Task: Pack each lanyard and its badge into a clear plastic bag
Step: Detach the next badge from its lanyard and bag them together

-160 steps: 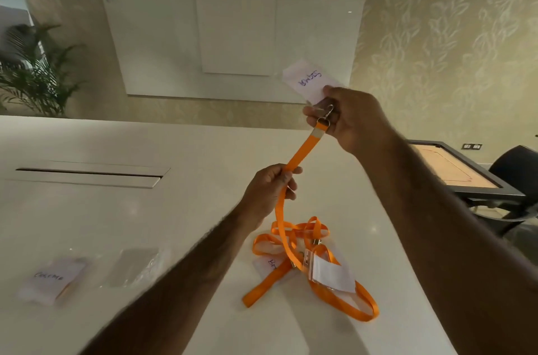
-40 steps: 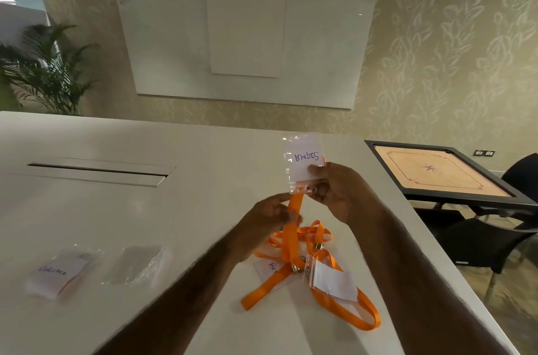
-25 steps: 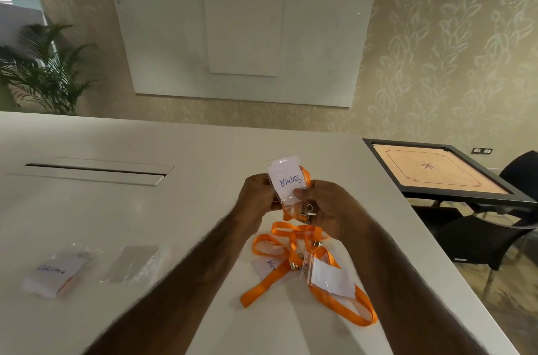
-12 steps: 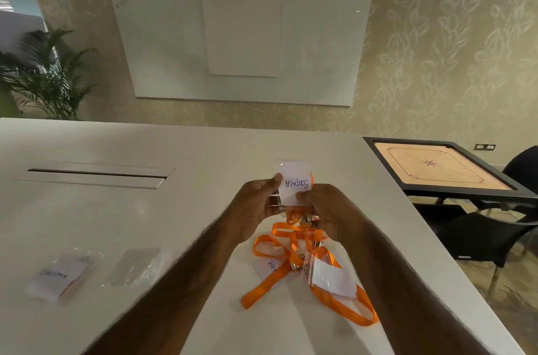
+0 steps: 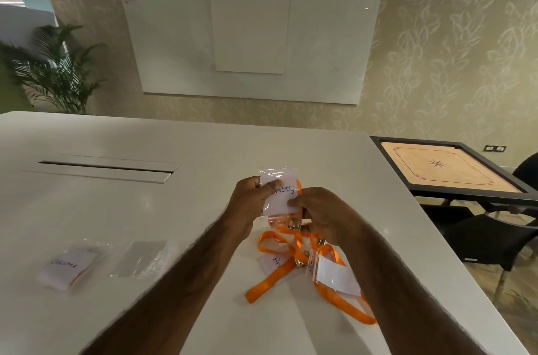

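white tabletop (image 5: 145, 209) fills the lower view, both bare forearms reaching over it. nearest, right of centre, 2 loose lanyards (image 5: 294, 250) lie tangled in orange loops, with 1 blank-side card (image 5: 334, 276) on top of the strap and a second card (image 5: 272, 263) half under it, its writing cut off. well apart to the left lie a packed bag (image 5: 62, 266), label up, and just beside it the empty clear bags (image 5: 139, 258), flat; how many i cannot tell.

above the tangle both hands hold the sigma badge (image 5: 281, 194) off the table, its writing upside down to the camera. the left hand (image 5: 250, 203) pinches its left edge, thumb across the front, fingers behind. the right hand (image 5: 323, 215) pinches the lower right corner with the thumb. its other fingers curl behind, around what looks like the gathered orange strap (image 5: 299, 184), which peeks out at the badge's right edge.

as i judge it, the step in hand is bundling the strap against the badge; bagging has not begun. the next move calls for 1 hand to keep the bundle tight while the other fetches an empty bag from the left and opens its mouth.

farther off are a cable slot (image 5: 107, 168) in the table, a carrom board (image 5: 448, 168) to the right, a plant (image 5: 55, 69) and white wall panels (image 5: 250, 34).
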### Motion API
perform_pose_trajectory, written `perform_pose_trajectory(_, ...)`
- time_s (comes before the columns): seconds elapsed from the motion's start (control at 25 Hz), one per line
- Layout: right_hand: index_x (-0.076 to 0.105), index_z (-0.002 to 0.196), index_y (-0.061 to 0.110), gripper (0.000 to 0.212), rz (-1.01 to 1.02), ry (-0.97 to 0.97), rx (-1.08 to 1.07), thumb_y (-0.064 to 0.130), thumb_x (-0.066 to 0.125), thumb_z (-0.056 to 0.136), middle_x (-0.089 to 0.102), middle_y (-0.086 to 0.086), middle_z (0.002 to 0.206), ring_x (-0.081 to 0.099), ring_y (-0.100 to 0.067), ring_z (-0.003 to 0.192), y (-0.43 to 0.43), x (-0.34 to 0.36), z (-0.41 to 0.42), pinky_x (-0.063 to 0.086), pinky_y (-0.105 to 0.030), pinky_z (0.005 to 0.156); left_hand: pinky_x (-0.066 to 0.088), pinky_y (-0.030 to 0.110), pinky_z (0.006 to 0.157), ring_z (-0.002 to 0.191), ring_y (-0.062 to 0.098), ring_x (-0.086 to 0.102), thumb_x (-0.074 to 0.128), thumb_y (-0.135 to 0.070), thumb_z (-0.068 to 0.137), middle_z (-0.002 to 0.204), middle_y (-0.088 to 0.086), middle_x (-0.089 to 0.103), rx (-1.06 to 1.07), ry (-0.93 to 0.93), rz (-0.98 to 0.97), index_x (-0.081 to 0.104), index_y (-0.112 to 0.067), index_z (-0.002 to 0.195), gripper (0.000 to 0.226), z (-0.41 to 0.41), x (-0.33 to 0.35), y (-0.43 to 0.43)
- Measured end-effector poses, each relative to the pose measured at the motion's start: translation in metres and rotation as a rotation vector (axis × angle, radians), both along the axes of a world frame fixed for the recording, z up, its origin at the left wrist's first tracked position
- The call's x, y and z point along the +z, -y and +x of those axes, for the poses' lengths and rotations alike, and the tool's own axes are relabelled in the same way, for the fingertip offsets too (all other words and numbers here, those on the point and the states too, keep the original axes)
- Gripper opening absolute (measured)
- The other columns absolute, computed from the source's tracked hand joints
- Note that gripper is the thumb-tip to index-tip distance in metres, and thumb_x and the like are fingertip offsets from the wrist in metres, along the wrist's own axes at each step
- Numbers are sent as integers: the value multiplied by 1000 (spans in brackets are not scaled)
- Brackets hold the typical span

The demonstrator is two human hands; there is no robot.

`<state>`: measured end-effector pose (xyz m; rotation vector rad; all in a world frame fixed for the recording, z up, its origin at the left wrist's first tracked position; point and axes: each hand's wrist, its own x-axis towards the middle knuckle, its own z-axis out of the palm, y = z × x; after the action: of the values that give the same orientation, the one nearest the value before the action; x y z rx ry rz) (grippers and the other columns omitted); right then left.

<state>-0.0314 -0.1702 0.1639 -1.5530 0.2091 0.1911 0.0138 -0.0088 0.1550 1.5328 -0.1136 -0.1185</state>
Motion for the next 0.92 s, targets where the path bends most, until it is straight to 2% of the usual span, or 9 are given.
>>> perform_pose_trajectory(0.12,55,129,12,38,-8,5,-35,1,62,93,70,-12,113,70,-31,101,-14,-5,-2,62,-44,81,61,36,77,94,25,72,71,-24,93,104,7,76,51,-28,36,71,-13,111,21,-3,-5,-5)
perform_pose_trajectory(0.2,39,141,30,64,-6,40,-39,-1,64,91,66,-8,117,70,-30,100,-26,-12,-1,63,-45,79,62,35,75,95,25,72,72,-24,91,106,6,75,81,-46,44,68,-13,116,27,-7,-12,-13)
perform_pose_trajectory(0.28,35,146,39,75,-92,75,-17,0,67,91,65,-10,121,71,-29,99,-40,-21,-2,63,-43,79,61,32,68,97,24,71,75,-25,90,109,6,73,129,-92,57,63,-16,120,34,-9,-19,-27)
perform_pose_trajectory(0.4,48,143,30,64,-124,23,-32,1,67,90,67,-9,123,72,-28,99,-67,-42,-4,63,-42,80,59,31,63,97,25,70,73,-22,90,109,8,73,133,-215,80,61,-15,124,36,-15,-35,-60)
perform_pose_trajectory(0.6,49,138,19,54,-87,-118,-102,-1,64,90,62,-8,123,67,-28,101,-120,-82,-15,63,-45,78,61,42,81,102,30,70,64,-8,94,112,15,72,40,-423,95,54,-10,132,39,-23,-67,-118)
perform_pose_trajectory(0.64,51,132,15,47,-109,-138,-127,-2,63,90,61,-9,119,65,-28,100,-131,-88,-17,62,-42,75,61,42,81,100,30,70,64,-4,94,112,16,71,36,-454,97,51,-11,133,42,-22,-74,-126)
perform_pose_trajectory(0.72,58,104,5,21,-121,-178,-166,-6,61,87,63,-15,107,64,-29,91,-151,-98,-22,55,-38,68,61,42,78,98,31,70,63,2,92,113,18,70,33,-489,118,49,-11,136,47,-18,-86,-141)
perform_pose_trajectory(0.8,61,83,5,14,-161,-185,-193,-9,60,82,66,-22,95,65,-32,80,-172,-104,-21,50,-39,65,61,42,78,97,30,70,61,4,92,115,18,68,21,-504,136,48,-11,137,49,-13,-97,-153)
perform_pose_trajectory(0.92,62,84,3,12,-241,-203,-214,-8,58,84,66,-20,87,63,-26,68,-194,-105,-20,51,-29,57,62,39,74,96,28,68,59,4,93,119,16,65,10,-497,200,47,-13,138,50,-7,-109,-165)
